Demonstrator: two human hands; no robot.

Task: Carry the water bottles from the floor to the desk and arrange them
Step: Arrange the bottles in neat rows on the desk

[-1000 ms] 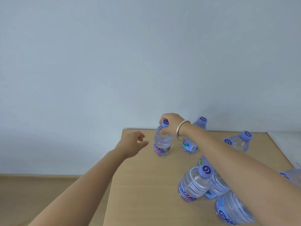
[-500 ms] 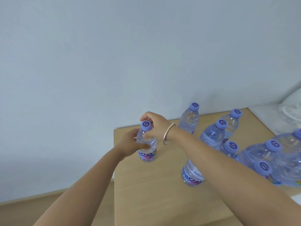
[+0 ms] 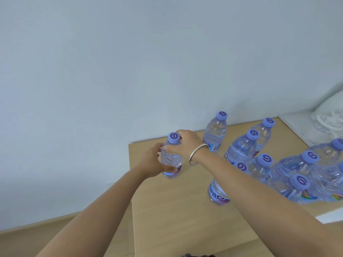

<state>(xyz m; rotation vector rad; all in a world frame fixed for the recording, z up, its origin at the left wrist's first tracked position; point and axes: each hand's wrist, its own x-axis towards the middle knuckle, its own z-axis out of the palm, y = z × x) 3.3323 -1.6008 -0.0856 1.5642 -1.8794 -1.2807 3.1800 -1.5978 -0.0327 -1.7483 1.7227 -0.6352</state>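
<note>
A clear water bottle (image 3: 171, 160) with a purple cap stands upright near the far left corner of the wooden desk (image 3: 172, 216). My left hand (image 3: 151, 162) wraps around its body from the left. My right hand (image 3: 185, 143), with a silver bangle on the wrist, grips its neck just below the cap. Several more purple-capped bottles stand to the right: one by the wall (image 3: 215, 132), one at mid-desk (image 3: 240, 149), and a tight group (image 3: 304, 175) at the right edge. Another bottle (image 3: 218, 193) is partly hidden behind my right forearm.
A pale wall runs right behind the desk. The desk's left edge (image 3: 132, 201) drops to a wooden floor (image 3: 27, 243). A white surface with a pale bundle (image 3: 326, 119) lies at the far right.
My left hand has moved in from beside the bottle and now grips its body. The view has shifted, so more bottles show at the right.
</note>
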